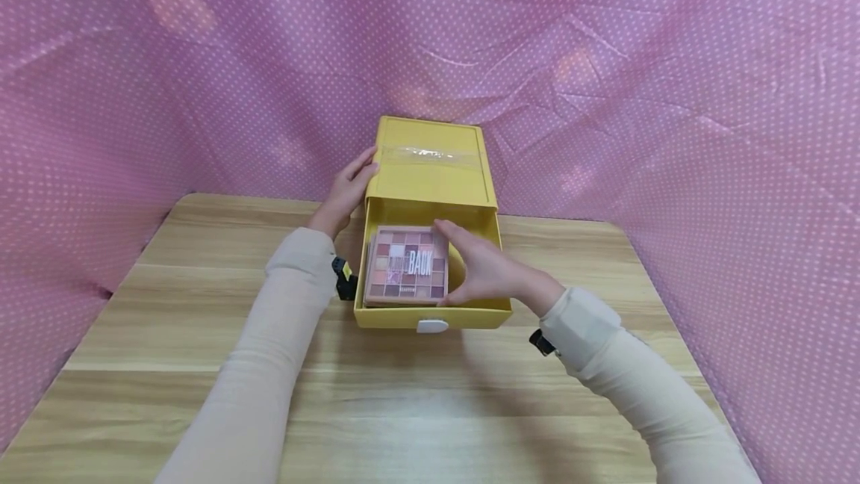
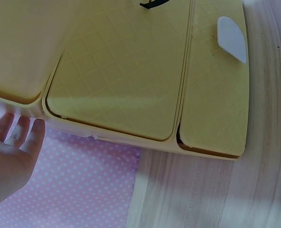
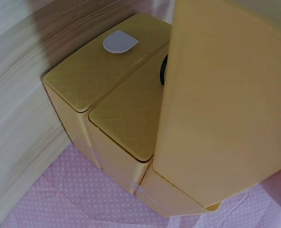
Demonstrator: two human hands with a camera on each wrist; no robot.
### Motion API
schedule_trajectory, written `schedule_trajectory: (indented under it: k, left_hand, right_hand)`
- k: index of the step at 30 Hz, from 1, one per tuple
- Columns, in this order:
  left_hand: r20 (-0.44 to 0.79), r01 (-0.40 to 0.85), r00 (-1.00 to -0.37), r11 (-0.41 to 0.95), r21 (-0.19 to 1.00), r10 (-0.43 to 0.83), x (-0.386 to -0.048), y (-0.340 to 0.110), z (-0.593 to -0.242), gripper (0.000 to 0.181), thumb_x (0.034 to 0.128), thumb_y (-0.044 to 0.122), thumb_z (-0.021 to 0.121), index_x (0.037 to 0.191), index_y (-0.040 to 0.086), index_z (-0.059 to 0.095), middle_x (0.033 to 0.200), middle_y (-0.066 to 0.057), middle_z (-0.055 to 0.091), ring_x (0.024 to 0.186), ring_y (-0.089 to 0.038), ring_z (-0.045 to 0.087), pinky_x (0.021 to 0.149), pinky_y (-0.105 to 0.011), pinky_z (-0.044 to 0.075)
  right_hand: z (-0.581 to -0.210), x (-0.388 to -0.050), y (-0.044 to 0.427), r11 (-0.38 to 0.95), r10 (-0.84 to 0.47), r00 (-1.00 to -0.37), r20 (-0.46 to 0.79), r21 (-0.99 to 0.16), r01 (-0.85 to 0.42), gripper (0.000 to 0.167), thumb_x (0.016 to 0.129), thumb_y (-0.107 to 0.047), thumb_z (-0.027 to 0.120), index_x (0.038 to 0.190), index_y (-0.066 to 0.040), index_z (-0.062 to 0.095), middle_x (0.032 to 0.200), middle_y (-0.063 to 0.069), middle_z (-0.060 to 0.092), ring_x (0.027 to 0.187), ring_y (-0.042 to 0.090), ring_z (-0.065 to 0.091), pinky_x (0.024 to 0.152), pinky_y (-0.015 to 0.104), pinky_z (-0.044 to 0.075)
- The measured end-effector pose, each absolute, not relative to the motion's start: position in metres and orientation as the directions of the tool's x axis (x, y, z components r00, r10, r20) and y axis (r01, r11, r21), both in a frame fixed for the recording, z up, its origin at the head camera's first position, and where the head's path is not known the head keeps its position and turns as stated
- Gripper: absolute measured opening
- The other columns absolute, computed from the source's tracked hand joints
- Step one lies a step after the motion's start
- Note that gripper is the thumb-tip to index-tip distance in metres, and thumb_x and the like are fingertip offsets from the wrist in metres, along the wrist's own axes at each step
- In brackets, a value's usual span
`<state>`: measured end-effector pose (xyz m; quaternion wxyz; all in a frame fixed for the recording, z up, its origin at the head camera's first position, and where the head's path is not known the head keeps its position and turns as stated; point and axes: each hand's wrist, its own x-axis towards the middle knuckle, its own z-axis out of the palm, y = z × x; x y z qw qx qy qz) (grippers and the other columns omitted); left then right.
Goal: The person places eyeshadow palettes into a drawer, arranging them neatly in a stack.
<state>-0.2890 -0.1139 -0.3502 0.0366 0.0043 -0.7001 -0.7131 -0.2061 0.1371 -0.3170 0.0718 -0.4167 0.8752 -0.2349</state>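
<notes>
A yellow drawer cabinet (image 1: 430,178) stands at the back of the table with its top drawer (image 1: 470,315) pulled out. Inside the drawer's left part lies an eyeshadow palette (image 1: 396,275) with a grid of pans under a clear lid lettered "BACK"; more flat cases seem stacked beneath. My right hand (image 1: 487,267) reaches into the drawer and holds the palette by its right side, thumb at the near edge, fingers at the far edge. My left hand (image 1: 346,193) rests against the cabinet's left side, its fingers (image 2: 33,137) fairly straight.
Below the open drawer are a middle drawer (image 2: 121,80) with a black pull and a bottom drawer (image 3: 102,66) with a white pull. Clear tape (image 1: 430,154) crosses the cabinet's top. A pink dotted cloth (image 1: 269,58) hangs around the wooden table (image 1: 403,409).
</notes>
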Motion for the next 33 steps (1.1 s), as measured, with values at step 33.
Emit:
schedule_trajectory:
  k: [33]
  left_hand:
    - [0.076,0.078,-0.995,-0.018,0.997,-0.068,-0.289,-0.114,-0.353,0.047,0.0864,0.032,0.052,0.131,0.024,0.038,0.135,0.000,0.033,0.117,-0.018,0.035,0.092,-0.028,0.036]
  right_hand:
    - [-0.296,-0.166,0.144,0.240,-0.633,-0.591,0.500,-0.599,-0.764,0.066,0.071,-0.018,0.071,0.124,0.003,0.040,0.124,0.014,0.043,0.113,0.022,0.039,0.093,0.035,0.033]
